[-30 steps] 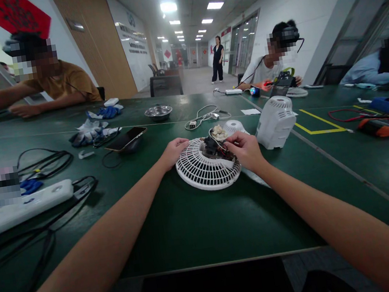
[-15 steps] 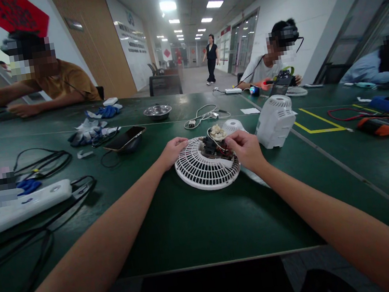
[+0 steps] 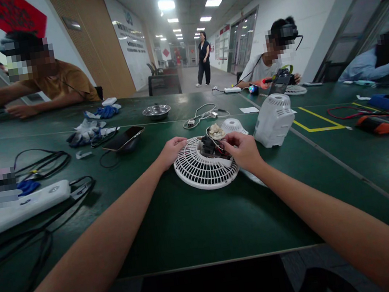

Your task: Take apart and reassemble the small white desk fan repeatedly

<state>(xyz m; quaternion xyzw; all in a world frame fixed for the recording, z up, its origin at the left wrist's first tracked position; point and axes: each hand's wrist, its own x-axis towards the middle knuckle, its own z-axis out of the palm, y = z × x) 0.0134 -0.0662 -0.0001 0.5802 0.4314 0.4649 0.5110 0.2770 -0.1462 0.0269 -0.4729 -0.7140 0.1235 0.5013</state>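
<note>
Wht. fan grille [image 3: 204, 176] flat on tbl. [image 3: 199, 228], betw. both hands, ribbed face up; round, no long axis. Dk. wired assy. [image 3: 209, 147] exposed at its far-R side. Judged part-done: assy. uncovered; wht. housing [image 3: 274, 122] upright, apart, unjoined. L hand [image 3: 172, 152] at rim, R hand [image 3: 243, 150] at assy., fingertips bunched; pinch, either hand: can't tell.

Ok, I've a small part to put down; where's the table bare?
Bare green tabletop lies between the round white slatted fan grille and the near edge, and in front of the orange-and-black device at right. Crowded: around the right hand and black mechanism; left, around the white rectangular power strip and black cables.
</note>
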